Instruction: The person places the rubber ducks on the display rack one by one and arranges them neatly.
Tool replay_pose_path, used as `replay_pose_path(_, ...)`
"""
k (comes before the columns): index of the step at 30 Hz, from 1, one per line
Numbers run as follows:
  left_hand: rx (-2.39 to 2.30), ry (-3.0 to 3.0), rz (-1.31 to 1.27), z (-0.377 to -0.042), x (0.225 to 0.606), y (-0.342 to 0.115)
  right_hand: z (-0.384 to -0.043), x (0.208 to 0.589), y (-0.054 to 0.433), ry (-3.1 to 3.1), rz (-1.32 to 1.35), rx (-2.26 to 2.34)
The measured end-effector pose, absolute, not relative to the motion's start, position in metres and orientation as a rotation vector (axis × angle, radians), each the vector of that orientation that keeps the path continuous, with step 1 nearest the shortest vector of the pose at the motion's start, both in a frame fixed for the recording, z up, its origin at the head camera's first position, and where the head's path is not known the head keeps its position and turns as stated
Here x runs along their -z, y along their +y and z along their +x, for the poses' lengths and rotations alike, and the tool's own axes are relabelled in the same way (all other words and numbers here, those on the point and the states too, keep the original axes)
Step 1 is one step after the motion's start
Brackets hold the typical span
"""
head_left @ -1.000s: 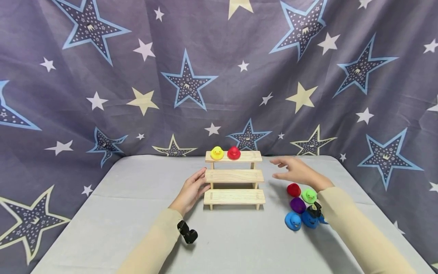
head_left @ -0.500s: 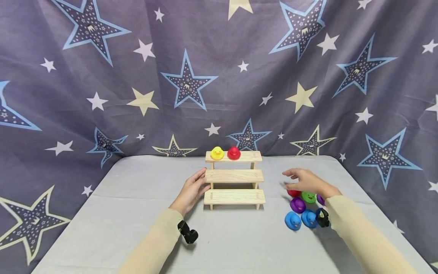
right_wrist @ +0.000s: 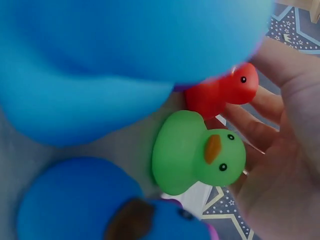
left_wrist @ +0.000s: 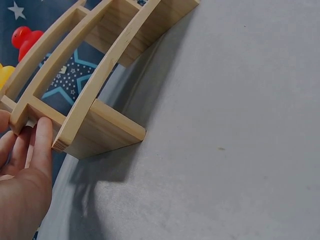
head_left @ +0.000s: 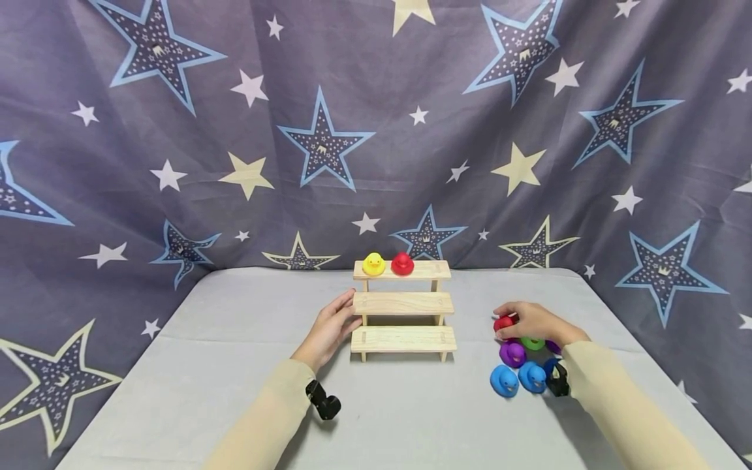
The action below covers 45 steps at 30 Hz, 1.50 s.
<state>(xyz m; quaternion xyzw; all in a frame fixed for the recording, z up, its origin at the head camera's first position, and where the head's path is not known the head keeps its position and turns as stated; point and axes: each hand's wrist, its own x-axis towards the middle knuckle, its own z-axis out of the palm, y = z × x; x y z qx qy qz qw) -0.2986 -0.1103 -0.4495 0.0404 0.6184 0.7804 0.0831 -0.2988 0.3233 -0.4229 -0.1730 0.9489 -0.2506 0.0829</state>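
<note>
My right hand (head_left: 539, 324) has its thumb and fingers around a red rubber duck (head_left: 503, 324) at the far end of a duck cluster on the right. In the right wrist view, that duck sits between thumb and fingers, beside a green rubber duck (right_wrist: 200, 152). My left hand (head_left: 325, 334) grips the left side of a three-step wooden display stand (head_left: 403, 302); the left wrist view shows fingertips (left_wrist: 44, 127) at the end of its steps. On the top step sit a yellow rubber duck (head_left: 373, 264) and another red duck (head_left: 402, 264).
Close to my right hand are a purple duck (head_left: 513, 354) and two blue ducks (head_left: 504, 380). A second purple duck (head_left: 552, 346) is mostly hidden by the hand. Star-patterned cloth (head_left: 329, 209) hangs behind the grey-covered table (head_left: 411, 411).
My right hand has come down and toward me from beside the stand's upper steps to the red duck, closing around it. The left hand stays at the stand.
</note>
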Motion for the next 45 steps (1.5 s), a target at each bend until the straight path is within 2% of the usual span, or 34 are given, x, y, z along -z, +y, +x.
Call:
replay_pose_path(29,-2.335,1.847,0.155,-0.299,0.452,-0.110,-0.295,0.426,0.322,2.853,-0.490,0.737)
replay_pose_path(45,-2.335,1.848,0.139,-0.298,0.450,-0.110,-0.294,0.403,0.319,2.908,-0.571,0.719)
